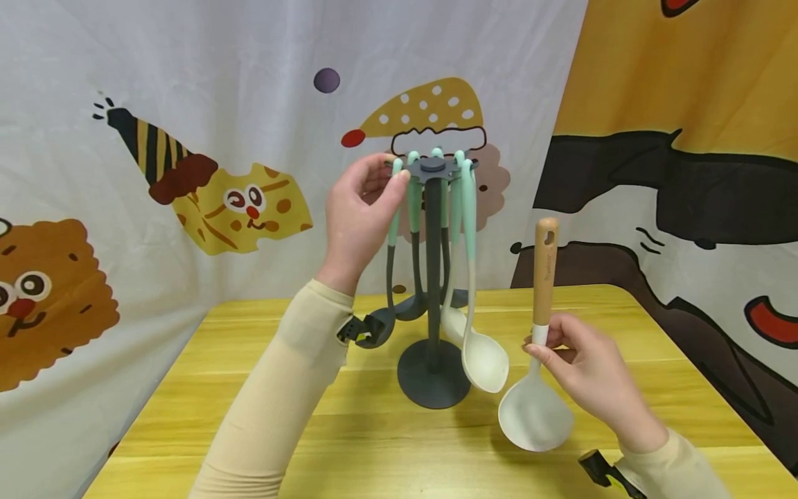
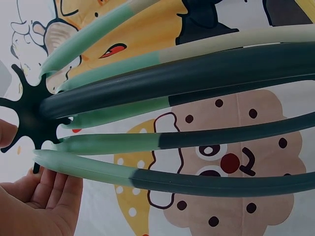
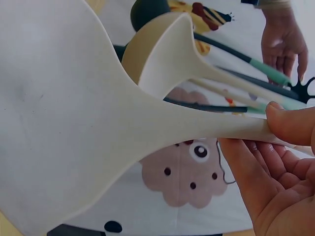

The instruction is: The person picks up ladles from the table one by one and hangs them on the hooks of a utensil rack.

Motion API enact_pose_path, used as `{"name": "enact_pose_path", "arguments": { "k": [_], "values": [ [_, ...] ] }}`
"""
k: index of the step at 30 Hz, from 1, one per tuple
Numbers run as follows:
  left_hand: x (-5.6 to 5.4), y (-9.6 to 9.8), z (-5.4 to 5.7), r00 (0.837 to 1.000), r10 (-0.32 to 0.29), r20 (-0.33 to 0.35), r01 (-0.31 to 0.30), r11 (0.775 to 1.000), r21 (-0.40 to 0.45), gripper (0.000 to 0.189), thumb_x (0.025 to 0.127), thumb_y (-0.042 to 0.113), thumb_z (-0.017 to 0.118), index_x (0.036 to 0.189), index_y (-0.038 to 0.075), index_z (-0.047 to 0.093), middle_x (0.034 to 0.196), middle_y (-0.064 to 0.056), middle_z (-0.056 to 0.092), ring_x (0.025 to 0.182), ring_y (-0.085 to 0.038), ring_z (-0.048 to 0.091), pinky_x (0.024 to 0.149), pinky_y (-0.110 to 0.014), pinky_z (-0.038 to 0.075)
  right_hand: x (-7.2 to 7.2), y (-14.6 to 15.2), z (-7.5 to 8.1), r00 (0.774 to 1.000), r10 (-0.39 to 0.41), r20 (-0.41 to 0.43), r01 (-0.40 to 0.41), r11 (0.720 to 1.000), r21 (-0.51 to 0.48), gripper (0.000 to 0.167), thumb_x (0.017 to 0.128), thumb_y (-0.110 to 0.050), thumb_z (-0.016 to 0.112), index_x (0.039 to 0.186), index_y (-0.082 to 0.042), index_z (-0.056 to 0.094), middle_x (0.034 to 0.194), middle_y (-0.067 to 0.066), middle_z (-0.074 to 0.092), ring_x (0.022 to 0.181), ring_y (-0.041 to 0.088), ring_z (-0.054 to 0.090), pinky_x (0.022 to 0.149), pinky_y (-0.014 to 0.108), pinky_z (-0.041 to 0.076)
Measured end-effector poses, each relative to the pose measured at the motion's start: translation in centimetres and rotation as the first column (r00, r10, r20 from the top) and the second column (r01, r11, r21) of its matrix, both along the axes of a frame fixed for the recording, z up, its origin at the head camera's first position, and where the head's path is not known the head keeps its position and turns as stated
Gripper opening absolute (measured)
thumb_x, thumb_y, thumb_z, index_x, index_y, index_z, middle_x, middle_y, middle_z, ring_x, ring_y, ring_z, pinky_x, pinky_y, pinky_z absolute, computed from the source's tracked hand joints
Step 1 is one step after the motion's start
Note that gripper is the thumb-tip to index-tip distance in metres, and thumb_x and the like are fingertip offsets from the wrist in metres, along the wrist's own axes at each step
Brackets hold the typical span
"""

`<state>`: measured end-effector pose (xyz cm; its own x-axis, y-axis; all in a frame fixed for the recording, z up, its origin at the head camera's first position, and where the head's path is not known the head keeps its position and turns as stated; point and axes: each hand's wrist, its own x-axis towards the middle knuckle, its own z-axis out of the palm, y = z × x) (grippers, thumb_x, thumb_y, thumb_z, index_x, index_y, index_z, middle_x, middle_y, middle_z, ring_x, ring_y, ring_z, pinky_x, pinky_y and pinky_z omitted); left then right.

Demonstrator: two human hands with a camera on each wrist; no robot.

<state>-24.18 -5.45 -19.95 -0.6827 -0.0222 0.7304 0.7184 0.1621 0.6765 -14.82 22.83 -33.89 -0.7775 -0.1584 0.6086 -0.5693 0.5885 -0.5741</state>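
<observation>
A dark grey utensil stand (image 1: 433,277) rises from a round base on the table. Its star-shaped top (image 2: 29,110) carries several utensils with mint-green handles. My left hand (image 1: 364,215) pinches the edge of that top between thumb and fingers, beside a dark ladle (image 1: 391,277). White spoon-like utensils (image 1: 485,362) hang on the stand's right side. My right hand (image 1: 589,367) holds a white ladle (image 1: 536,416) with a wooden handle (image 1: 545,270), thumb and fingers pinching it just below the handle. The ladle is upright, bowl down, right of the stand and apart from it.
A yellow wood-grain table (image 1: 349,443) lies under both hands. Behind it hangs a cloth (image 1: 262,83) printed with cartoon figures. A wrist camera mount (image 1: 361,329) sits on the left sleeve, near the hanging dark ladle.
</observation>
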Motion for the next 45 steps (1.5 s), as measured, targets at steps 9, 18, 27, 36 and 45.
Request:
{"name": "enact_pose_path", "arguments": {
  "k": [9,18,27,36,45],
  "values": [
    [-0.2,0.1,-0.1,1.0,0.001,-0.002,-0.001,1.0,0.0,0.026,0.094,0.013,0.066,0.115,-0.002,0.065,0.103,-0.011,0.066,0.093,-0.02,0.062,0.087,-0.033,0.053,1.1,-1.4,0.2,0.998,0.063,-0.015,-0.064,0.998,-0.017,0.033,0.073,0.013,0.079,0.093,-0.007,0.062,0.083,-0.004,0.069,0.076,0.003,0.067,0.059,0.019,0.055],
    [-0.1,0.2,0.0,1.0,-0.005,-0.003,0.005,1.0,0.011,0.027,0.094,0.013,0.066,0.116,-0.003,0.065,0.103,-0.012,0.066,0.093,-0.02,0.062,0.087,-0.033,0.053,2.0,-2.8,0.9,0.989,0.144,-0.02,-0.145,0.988,-0.05,0.037,0.072,0.013,0.08,0.097,-0.009,0.064,0.082,-0.006,0.069,0.073,0.005,0.066,0.06,0.019,0.055],
    [-0.3,0.1,-0.2,1.0,0.004,-0.006,-0.003,1.0,0.015,0.026,0.095,0.012,0.066,0.116,-0.003,0.065,0.104,-0.012,0.066,0.093,-0.02,0.062,0.087,-0.033,0.053,2.4,-3.9,1.6,0.986,0.164,-0.028,-0.166,0.984,-0.063,0.037,0.072,0.01,0.082,0.098,-0.01,0.064,0.081,-0.008,0.067,0.07,0.006,0.064,0.06,0.02,0.055],
    [-0.3,0.1,-0.2,1.0,0.004,-0.006,-0.004,1.0,0.012,0.027,0.095,0.013,0.066,0.117,-0.002,0.065,0.104,-0.011,0.066,0.094,-0.02,0.062,0.088,-0.033,0.053,2.5,-4.8,2.5,0.983,0.185,-0.016,-0.185,0.98,-0.068,0.035,0.075,0.007,0.081,0.102,-0.008,0.065,0.082,-0.008,0.066,0.071,0.007,0.064,0.06,0.021,0.056],
    [-0.2,0.1,-0.2,1.0,0.009,-0.008,-0.009,1.0,0.013,0.027,0.095,0.012,0.066,0.117,-0.003,0.065,0.104,-0.012,0.067,0.094,-0.02,0.062,0.088,-0.033,0.053,2.1,-6.5,3.5,0.974,0.228,-0.002,-0.227,0.969,-0.098,0.032,0.076,0.005,0.081,0.1,-0.009,0.064,0.081,-0.008,0.064,0.073,0.009,0.065,0.06,0.025,0.057]
  ]
}}
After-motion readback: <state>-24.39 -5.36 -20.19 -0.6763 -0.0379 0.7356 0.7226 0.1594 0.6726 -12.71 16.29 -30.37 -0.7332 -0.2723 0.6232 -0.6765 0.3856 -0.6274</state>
